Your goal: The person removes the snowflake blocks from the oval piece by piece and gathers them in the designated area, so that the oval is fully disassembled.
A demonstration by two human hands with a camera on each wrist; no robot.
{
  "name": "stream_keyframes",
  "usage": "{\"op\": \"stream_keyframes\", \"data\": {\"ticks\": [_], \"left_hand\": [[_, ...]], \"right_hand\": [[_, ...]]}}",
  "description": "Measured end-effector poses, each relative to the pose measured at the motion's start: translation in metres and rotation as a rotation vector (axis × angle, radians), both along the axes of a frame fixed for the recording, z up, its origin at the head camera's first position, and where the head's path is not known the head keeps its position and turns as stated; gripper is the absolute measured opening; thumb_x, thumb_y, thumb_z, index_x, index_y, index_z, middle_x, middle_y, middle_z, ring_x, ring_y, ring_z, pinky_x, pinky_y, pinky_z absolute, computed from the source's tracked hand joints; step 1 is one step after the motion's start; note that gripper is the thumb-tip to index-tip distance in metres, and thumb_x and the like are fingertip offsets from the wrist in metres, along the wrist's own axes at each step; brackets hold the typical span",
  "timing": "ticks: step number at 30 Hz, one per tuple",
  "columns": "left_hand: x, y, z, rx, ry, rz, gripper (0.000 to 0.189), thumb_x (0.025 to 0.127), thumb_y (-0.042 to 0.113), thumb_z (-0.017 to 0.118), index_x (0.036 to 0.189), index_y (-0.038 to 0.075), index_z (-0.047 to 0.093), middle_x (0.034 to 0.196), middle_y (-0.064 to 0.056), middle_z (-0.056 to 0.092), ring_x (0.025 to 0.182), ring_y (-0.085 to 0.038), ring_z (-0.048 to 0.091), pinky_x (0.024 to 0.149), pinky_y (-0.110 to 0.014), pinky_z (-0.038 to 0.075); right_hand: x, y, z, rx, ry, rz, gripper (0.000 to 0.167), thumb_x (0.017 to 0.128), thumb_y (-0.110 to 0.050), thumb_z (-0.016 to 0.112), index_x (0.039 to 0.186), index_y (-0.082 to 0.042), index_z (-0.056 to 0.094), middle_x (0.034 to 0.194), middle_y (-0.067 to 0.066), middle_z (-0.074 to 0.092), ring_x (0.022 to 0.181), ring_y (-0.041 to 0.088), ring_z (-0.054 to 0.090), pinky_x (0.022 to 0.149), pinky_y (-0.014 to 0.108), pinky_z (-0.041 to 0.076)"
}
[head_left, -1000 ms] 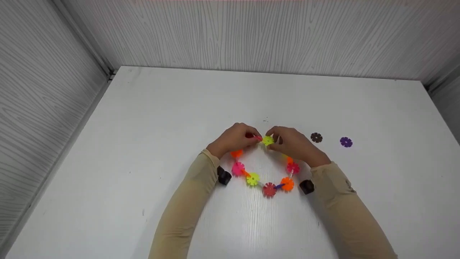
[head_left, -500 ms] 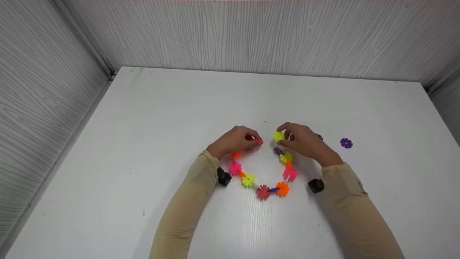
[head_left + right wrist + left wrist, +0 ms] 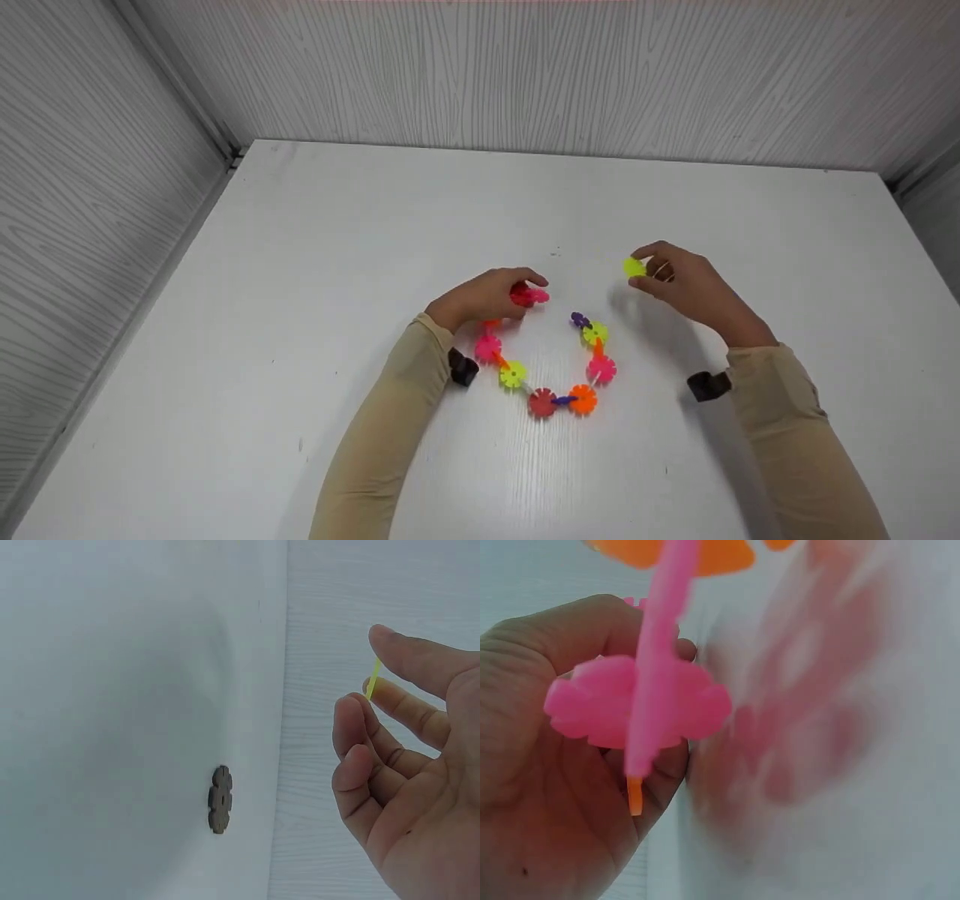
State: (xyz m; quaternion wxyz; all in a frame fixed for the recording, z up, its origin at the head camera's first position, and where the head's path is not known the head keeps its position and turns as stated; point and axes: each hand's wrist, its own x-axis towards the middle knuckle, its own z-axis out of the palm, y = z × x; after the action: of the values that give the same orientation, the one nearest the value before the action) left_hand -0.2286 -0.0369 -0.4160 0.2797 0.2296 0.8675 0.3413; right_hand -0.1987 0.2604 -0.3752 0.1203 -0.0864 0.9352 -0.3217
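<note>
My right hand (image 3: 690, 289) pinches a yellow flower-shaped snap disc (image 3: 634, 268) between thumb and fingertips, above the table. In the right wrist view this yellow disc (image 3: 373, 680) appears edge-on. My left hand (image 3: 491, 298) has its fingers curved around the pink flower discs (image 3: 535, 295) at one end of a disc chain. The left wrist view shows linked pink discs (image 3: 637, 701) in front of the palm; the exact finger contact is partly hidden. The rest of the chain lies curved below, through a red disc (image 3: 542, 403), to a small purple disc (image 3: 578, 319) at its free end.
A brown flower disc (image 3: 220, 799) lies on the white table (image 3: 360, 225) near the right hand; the head view hides it behind that hand. Wood-grained panels (image 3: 525, 75) stand at the back and sides. Black wrist cameras (image 3: 709, 385) sit under the forearms.
My right hand has moved right with the yellow disc, away from the chain's purple end. The chain has shifted slightly toward me. My left hand stays nearly in place, its fingers spread a little.
</note>
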Motion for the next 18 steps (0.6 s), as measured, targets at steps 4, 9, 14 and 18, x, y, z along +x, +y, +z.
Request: {"op": "stream_keyframes", "data": {"ticks": [4, 9, 14, 18], "left_hand": [[0.000, -0.001, 0.001, -0.024, -0.019, 0.000, 0.056, 0.087, 0.013, 0.065, 0.140, 0.023, 0.047, 0.133, -0.005, 0.051, 0.119, -0.020, 0.046, 0.099, -0.035, 0.048], [0.000, -0.002, 0.001, -0.027, -0.024, 0.012, 0.054, 0.088, 0.012, 0.064, 0.138, 0.020, 0.046, 0.131, -0.005, 0.051, 0.118, -0.020, 0.046, 0.099, -0.035, 0.048], [-0.001, -0.004, 0.001, -0.009, -0.022, 0.041, 0.045, 0.091, 0.018, 0.063, 0.133, 0.016, 0.047, 0.128, -0.006, 0.053, 0.115, -0.020, 0.049, 0.099, -0.034, 0.047], [-0.003, -0.006, -0.001, 0.020, -0.004, 0.051, 0.041, 0.091, 0.020, 0.064, 0.128, 0.014, 0.049, 0.126, -0.007, 0.055, 0.110, -0.020, 0.050, 0.096, -0.032, 0.047]], "right_hand": [[0.003, 0.016, 0.002, -0.007, 0.006, -0.011, 0.046, 0.094, -0.032, 0.063, 0.132, -0.011, 0.050, 0.103, 0.013, 0.059, 0.089, 0.026, 0.064, 0.077, 0.032, 0.047], [0.006, 0.037, 0.002, 0.023, 0.032, -0.018, 0.052, 0.094, -0.038, 0.061, 0.134, -0.009, 0.049, 0.109, 0.015, 0.058, 0.096, 0.027, 0.059, 0.078, 0.034, 0.045], [0.009, 0.058, 0.000, 0.041, -0.001, -0.043, 0.055, 0.094, -0.041, 0.060, 0.136, -0.009, 0.047, 0.114, 0.016, 0.055, 0.095, 0.027, 0.059, 0.074, 0.030, 0.046], [0.010, 0.074, -0.003, 0.059, -0.022, -0.075, 0.055, 0.094, -0.040, 0.060, 0.137, -0.008, 0.046, 0.113, 0.015, 0.054, 0.087, 0.021, 0.063, 0.070, 0.027, 0.047]]}}
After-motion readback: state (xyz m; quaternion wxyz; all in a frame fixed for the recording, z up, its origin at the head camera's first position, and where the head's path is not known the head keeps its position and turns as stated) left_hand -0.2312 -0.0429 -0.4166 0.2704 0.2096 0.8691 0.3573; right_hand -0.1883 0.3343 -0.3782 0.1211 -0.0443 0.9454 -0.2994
